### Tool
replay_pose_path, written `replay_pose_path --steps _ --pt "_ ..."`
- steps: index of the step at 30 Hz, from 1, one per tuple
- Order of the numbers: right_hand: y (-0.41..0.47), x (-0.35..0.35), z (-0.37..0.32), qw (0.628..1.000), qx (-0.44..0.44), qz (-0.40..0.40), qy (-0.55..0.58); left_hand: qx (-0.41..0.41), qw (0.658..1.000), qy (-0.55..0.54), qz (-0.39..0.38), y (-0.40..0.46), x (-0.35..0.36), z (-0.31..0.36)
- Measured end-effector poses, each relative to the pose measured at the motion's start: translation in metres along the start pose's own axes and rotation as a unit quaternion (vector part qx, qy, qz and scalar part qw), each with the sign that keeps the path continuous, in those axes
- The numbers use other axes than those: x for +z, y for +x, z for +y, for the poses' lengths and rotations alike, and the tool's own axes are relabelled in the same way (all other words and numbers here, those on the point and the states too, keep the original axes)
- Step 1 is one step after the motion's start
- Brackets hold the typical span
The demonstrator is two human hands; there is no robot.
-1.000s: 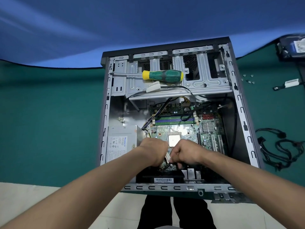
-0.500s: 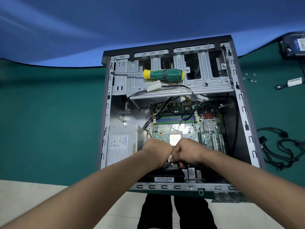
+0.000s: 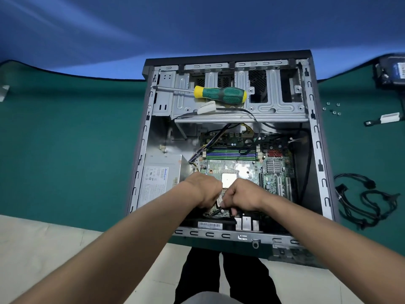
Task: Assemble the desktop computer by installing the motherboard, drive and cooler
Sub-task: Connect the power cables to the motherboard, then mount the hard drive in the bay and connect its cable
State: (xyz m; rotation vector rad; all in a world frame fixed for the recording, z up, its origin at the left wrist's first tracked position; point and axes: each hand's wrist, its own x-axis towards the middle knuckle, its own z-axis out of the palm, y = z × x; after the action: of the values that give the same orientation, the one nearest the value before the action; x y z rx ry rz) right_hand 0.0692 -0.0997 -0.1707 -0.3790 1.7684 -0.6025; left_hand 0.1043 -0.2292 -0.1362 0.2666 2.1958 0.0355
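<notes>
Lying open on the green mat (image 3: 65,150), the case (image 3: 324,172) fills the middle of the view, its long axis running away from the person. The motherboard (image 3: 241,165) sits seated in the case's right half, beside the power supply (image 3: 160,176) on the left; no cooler covers the bare CPU (image 3: 229,179). A screwdriver (image 3: 220,94) rests across the drive cage (image 3: 274,102) at the far end. A drive (image 3: 392,71) lies outside, far right on the mat, with loose cables (image 3: 368,200) and screws (image 3: 333,108) nearer.

Both hands meet at the board's near edge, just below the CPU. The left hand (image 3: 203,189) and right hand (image 3: 243,197) are curled, knuckles up, fingers clenched round a dark cable (image 3: 221,210) with a pale connector between them. The socket it is meant for appears to lie directly under the fingers, hidden by them; both hands are equally near.

Against a second ago, the hands hold almost the same spot and grip; only the view has shifted slightly.
</notes>
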Motion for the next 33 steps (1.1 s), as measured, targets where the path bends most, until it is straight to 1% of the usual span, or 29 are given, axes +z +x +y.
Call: replay_pose_path --steps 4,7,10,12,14,19,22,24,26,29,31,33 --pt "-0.014 0.000 -0.003 0.999 -0.014 0.028 -0.029 -0.017 1.000 -0.001 0.020 -0.002 0.003 0.001" --pt "-0.033 -0.006 -0.006 0.990 -0.036 0.114 -0.075 -0.022 0.999 0.006 0.043 -0.003 0.006 0.001" --pt "-0.061 -0.013 -0.003 0.967 -0.048 0.206 -0.144 -0.027 0.998 0.004 0.050 -0.002 0.006 -0.001" --pt "-0.081 -0.013 0.002 0.944 -0.048 0.258 -0.202 -0.030 0.998 0.009 0.052 -0.003 0.002 -0.002" --pt "-0.100 -0.012 0.008 0.923 -0.052 0.303 -0.232 -0.036 0.997 0.012 0.060 -0.005 -0.002 -0.002" --pt "-0.133 -0.003 0.004 0.897 -0.048 0.399 -0.186 -0.042 0.993 0.013 0.112 -0.017 0.005 0.005" --pt "-0.148 0.003 0.004 0.884 -0.026 0.453 -0.109 -0.064 0.982 -0.043 0.171 -0.028 0.008 0.014" --pt "-0.160 0.006 0.011 0.877 -0.013 0.478 -0.049 -0.077 0.964 -0.098 0.234 -0.033 0.003 0.023" --pt "-0.172 0.009 0.019 0.873 -0.018 0.488 0.008 -0.066 0.946 -0.149 0.282 -0.036 -0.005 0.038" --pt "-0.179 0.009 0.029 0.866 -0.033 0.495 0.063 -0.024 0.918 -0.214 0.334 -0.034 -0.019 0.067" --pt "-0.176 0.001 0.032 0.863 -0.038 0.498 0.076 -0.014 0.902 -0.221 0.372 -0.031 -0.036 0.080" --pt "-0.171 -0.011 0.034 0.868 -0.040 0.484 0.102 -0.012 0.890 -0.203 0.409 -0.024 -0.055 0.089"
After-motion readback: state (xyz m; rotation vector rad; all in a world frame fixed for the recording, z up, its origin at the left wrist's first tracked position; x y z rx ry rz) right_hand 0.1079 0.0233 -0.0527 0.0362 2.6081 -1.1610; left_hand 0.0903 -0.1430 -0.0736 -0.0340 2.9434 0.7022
